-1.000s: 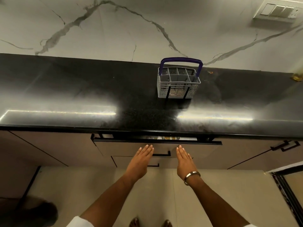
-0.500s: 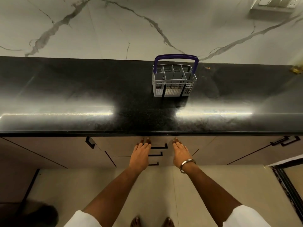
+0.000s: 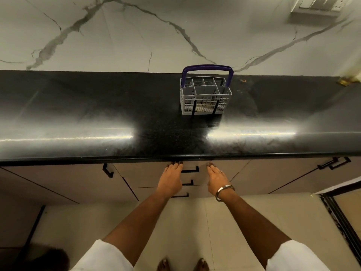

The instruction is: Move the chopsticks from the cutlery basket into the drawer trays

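A grey cutlery basket (image 3: 205,97) with a purple handle stands on the black countertop (image 3: 97,114), near the wall. Its compartments look empty from above; no chopsticks show. Below the counter edge the top drawer (image 3: 144,174) is shut flush with the cabinet front. My left hand (image 3: 171,179) and my right hand (image 3: 215,179) lie flat against the drawer front, fingers stretched up to the counter's underside, one on each side of the black drawer handle (image 3: 190,170). Neither hand holds anything. The drawer trays are hidden inside.
Two more drawers with black handles (image 3: 188,182) sit below the top one. Cabinet doors with black handles flank them at left (image 3: 107,170) and right (image 3: 335,163). A switch plate (image 3: 322,2) is on the marble wall. My bare feet (image 3: 182,265) stand on the tiled floor.
The top drawer, slightly open a second ago, has been pushed fully shut by both flat hands. The hands stay pressed on its front.
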